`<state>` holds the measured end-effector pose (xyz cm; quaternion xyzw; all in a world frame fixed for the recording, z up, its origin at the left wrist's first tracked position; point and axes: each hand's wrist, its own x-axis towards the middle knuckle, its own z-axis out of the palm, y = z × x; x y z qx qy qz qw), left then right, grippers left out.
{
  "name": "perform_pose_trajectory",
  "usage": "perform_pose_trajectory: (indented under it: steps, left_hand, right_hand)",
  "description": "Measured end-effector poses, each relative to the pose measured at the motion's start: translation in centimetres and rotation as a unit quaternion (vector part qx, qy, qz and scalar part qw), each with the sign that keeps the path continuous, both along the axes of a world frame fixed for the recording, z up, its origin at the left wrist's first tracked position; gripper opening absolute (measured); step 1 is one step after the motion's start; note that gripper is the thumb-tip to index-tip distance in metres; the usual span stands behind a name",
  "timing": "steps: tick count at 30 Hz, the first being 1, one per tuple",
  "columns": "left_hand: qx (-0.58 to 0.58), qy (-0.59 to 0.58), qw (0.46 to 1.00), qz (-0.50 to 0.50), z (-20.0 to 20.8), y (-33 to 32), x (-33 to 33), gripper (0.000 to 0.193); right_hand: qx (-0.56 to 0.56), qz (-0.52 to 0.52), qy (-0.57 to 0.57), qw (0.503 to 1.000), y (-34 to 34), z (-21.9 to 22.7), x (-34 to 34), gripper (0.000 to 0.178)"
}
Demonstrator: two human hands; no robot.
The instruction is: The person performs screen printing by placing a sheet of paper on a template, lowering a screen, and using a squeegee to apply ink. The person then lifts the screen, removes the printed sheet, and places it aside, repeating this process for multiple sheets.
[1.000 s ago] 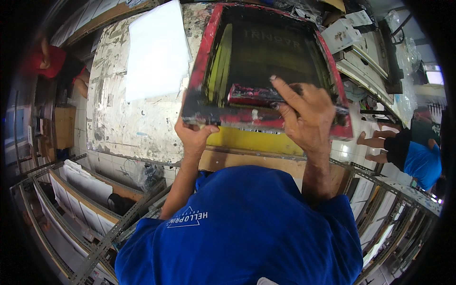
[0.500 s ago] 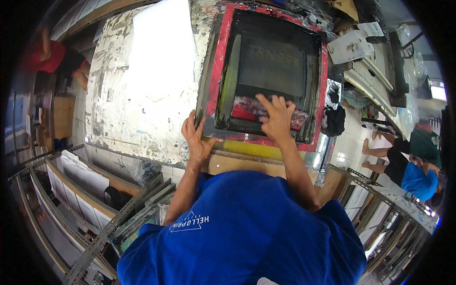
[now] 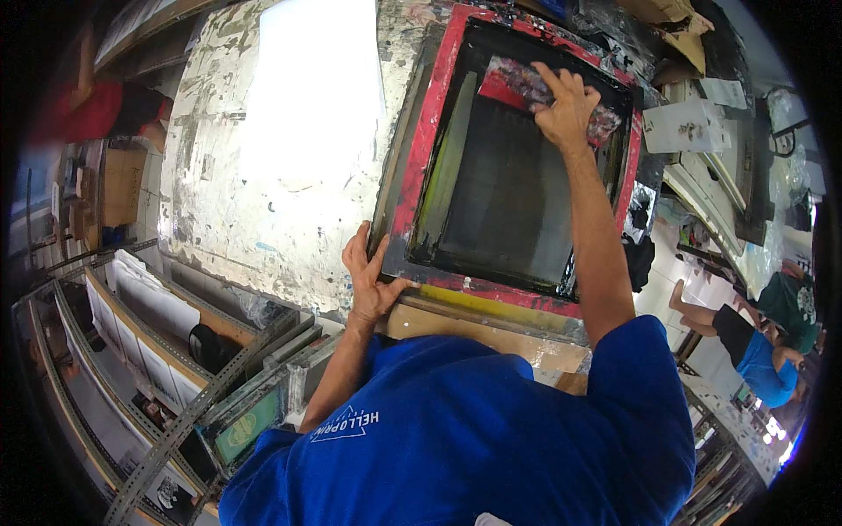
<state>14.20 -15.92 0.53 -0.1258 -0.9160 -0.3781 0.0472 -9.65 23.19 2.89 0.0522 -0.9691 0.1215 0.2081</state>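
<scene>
A screen-printing frame (image 3: 422,158) with red, ink-smeared edges lies in front of me, its dark mesh (image 3: 504,197) streaked with black ink. My right hand (image 3: 566,110) grips a red, ink-stained squeegee (image 3: 517,81) near the far end of the mesh, the blade lying crosswise. Part of the squeegee is covered by my fingers. At the frame's near left corner rests my left hand (image 3: 373,280), fingers spread and thumb along the edge, holding nothing. To the left, a white sheet (image 3: 316,92) lies on the paint-flecked table (image 3: 206,175).
Metal racks holding boards (image 3: 167,333) stand at the lower left. Beyond the frame's right side are a stained white sheet (image 3: 684,127) and clear plastic. A person in red shorts (image 3: 96,110) is at far left; people (image 3: 767,351) sit at far right.
My right hand has pushed the squeegee from the near end of the mesh to its far end. The left hand stays at the frame's corner. The view has shifted slightly.
</scene>
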Motion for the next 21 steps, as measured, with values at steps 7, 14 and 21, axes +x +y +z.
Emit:
perform_pose_trajectory:
  steps: [7,14,21]
  left_hand:
    - [0.015,0.019,1.0,0.0,-0.1,0.1,-0.1,0.097]
    - [0.03,0.009,0.999,-0.016,-0.6,-0.4,0.3,0.101]
    - [0.074,-0.035,0.997,0.01,-0.4,-0.1,1.0,0.101]
  right_hand:
    - [0.01,0.021,-0.054,0.998,3.7,1.3,-6.9,0.075]
    - [-0.001,0.051,-0.041,0.998,3.6,2.4,-6.7,0.058]
    - [0.023,0.041,0.002,0.999,0.2,2.7,1.3,0.055]
